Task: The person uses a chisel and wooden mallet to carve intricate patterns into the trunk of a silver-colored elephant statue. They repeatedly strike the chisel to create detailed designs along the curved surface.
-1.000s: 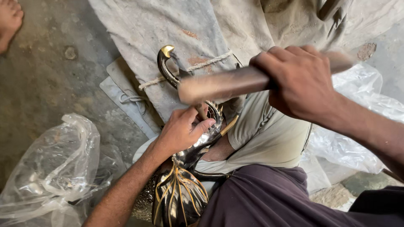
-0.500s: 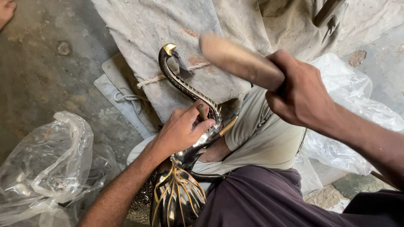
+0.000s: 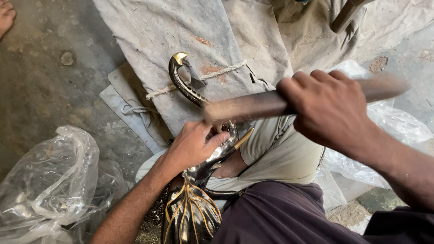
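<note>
A dark metal bird figure (image 3: 192, 212) with gold lines lies between my knees; its long curved neck and gold-tipped head (image 3: 180, 68) rest on a cloth-wrapped block (image 3: 181, 36). My left hand (image 3: 194, 144) grips the figure at the base of the neck, holding it against the block. My right hand (image 3: 327, 108) is closed around a wooden stick (image 3: 253, 105), blurred by motion, held crosswise just above the neck and my left hand.
A cord (image 3: 212, 74) ties the grey cloth around the block. Crumpled clear plastic bags lie at the lower left (image 3: 49, 180) and at the right (image 3: 384, 131). Another person's bare foot (image 3: 7, 16) shows at the top left on the concrete floor. A wooden handle (image 3: 346, 13) leans at the top.
My right hand has swung the wooden stick: level a second ago, tilted up half a second ago, now down and level over the neck. The left hand stays on the figure.
</note>
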